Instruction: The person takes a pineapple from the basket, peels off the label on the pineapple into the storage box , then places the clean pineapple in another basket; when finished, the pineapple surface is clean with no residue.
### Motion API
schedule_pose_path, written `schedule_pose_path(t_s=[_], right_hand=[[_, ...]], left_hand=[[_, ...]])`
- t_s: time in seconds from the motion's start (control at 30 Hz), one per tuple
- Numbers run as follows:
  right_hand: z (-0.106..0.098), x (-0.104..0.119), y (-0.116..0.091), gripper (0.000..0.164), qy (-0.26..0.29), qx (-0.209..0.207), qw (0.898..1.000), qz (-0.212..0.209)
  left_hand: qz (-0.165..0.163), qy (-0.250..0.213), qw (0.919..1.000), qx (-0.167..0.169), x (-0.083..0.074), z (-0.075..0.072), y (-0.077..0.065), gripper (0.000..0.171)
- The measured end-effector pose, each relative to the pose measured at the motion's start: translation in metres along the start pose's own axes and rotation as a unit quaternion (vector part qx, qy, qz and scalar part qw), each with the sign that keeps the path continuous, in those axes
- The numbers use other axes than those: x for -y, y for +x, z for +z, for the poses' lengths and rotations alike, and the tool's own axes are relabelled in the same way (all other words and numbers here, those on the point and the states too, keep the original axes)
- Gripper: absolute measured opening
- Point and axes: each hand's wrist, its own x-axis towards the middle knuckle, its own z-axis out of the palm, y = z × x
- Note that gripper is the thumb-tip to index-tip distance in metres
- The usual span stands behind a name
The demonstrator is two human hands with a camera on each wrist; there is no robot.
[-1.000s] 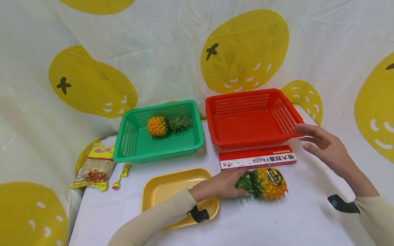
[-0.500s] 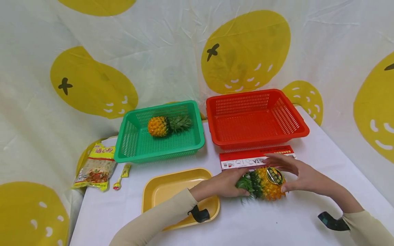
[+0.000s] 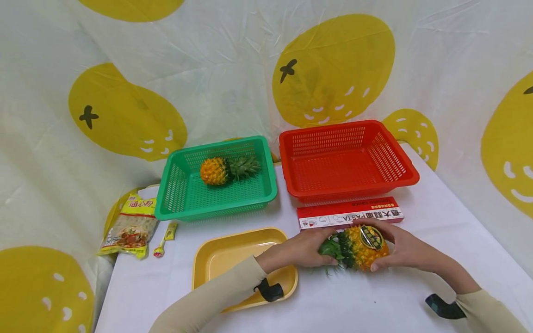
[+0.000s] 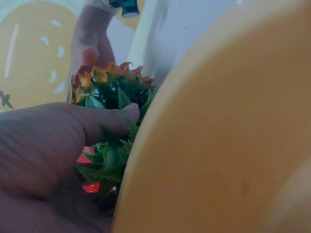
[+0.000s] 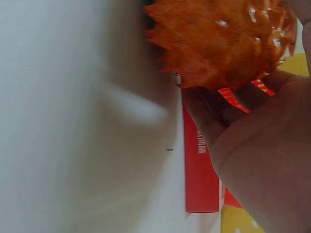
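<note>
Left basket (image 3: pixel 225 196) and right basket (image 3: pixel 333 166) stand side by side, back of counter (image 3: pixel 333 305); first pineapple (image 3: pixel 214 171) in left basket; pasta box (image 3: pixel 350 214) just before right basket; second pineapple (image 3: pixel 358 249) before pasta box, left hand (image 3: pixel 310 249) at leaf end, right hand (image 3: pixel 404 245) opposite; tray (image 3: pixel 226 259) left of it, before left basket; bag (image 3: pixel 132 226) left of left basket; lollipop (image 3: pixel 158 251) between bag and tray.

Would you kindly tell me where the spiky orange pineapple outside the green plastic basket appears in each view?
Head: the spiky orange pineapple is right of and below centre.
Left wrist: the pineapple is left of centre, partly covered.
Right wrist: the pineapple is at the top, mostly right of centre.
Shared landmark: the person's right grip, at the right, upper left and right, respectively.
</note>
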Motion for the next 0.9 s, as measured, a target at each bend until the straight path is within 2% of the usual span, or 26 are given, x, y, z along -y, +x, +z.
schedule_pose_path(t_s=[0.2,0.43,0.57,0.67,0.77,0.9], right_hand=[[0.005,-0.004,0.0,0.1,0.018,-0.004,0.999,0.027],[0.007,-0.003,-0.001,0.1,0.016,-0.008,0.999,0.038],[0.009,-0.003,0.0,0.1,0.006,-0.012,0.999,0.039],[0.01,-0.002,0.001,0.1,-0.002,-0.016,0.999,0.041],[0.009,-0.003,0.001,0.1,-0.014,-0.017,0.999,0.04],[0.008,-0.004,0.001,0.099,-0.006,-0.015,0.999,0.041]], left_hand=[[0.0,-0.003,1.0,0.0,-0.001,-0.001,0.001,0.08],[-0.008,-0.011,0.9999,0.005,-0.003,-0.004,-0.002,0.079],[-0.011,0.0,0.9998,0.018,-0.004,-0.009,-0.002,0.078],[-0.016,0.026,0.9993,0.021,-0.006,-0.018,-0.002,0.076],[-0.017,0.043,0.9989,0.007,-0.012,-0.031,-0.002,0.077],[0.006,0.032,0.9985,-0.044,-0.019,-0.044,0.005,0.067]])
